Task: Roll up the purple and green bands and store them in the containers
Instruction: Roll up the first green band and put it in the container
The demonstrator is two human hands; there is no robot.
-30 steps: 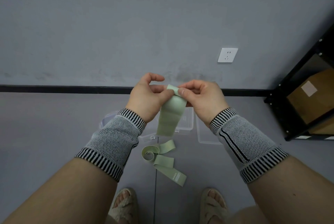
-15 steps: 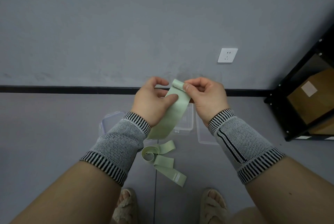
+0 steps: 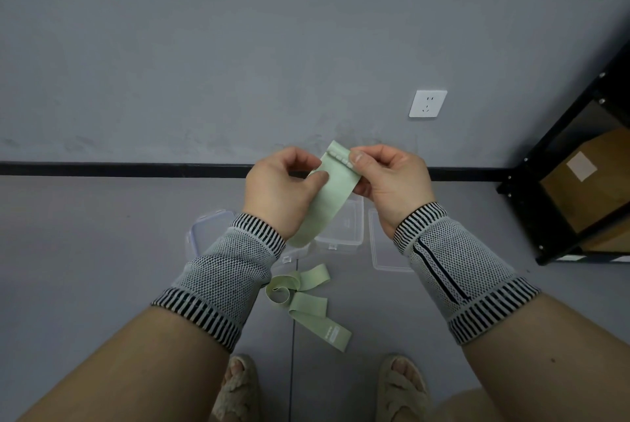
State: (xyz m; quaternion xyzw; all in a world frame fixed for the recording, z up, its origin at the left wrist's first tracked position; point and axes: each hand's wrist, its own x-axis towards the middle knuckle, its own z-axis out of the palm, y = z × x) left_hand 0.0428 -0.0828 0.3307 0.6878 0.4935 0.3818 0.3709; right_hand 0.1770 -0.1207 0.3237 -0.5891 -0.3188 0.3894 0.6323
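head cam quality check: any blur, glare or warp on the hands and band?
Head view: soft, even light, no glare; green band and both hands, left and right, look sharp; wide-angle warp bends the baseboard and tilts the shelf at the right edge.

Grey floor (image 3: pixel 102 285), green bands (image 3: pixel 306 299), clear containers (image 3: pixel 344 234)
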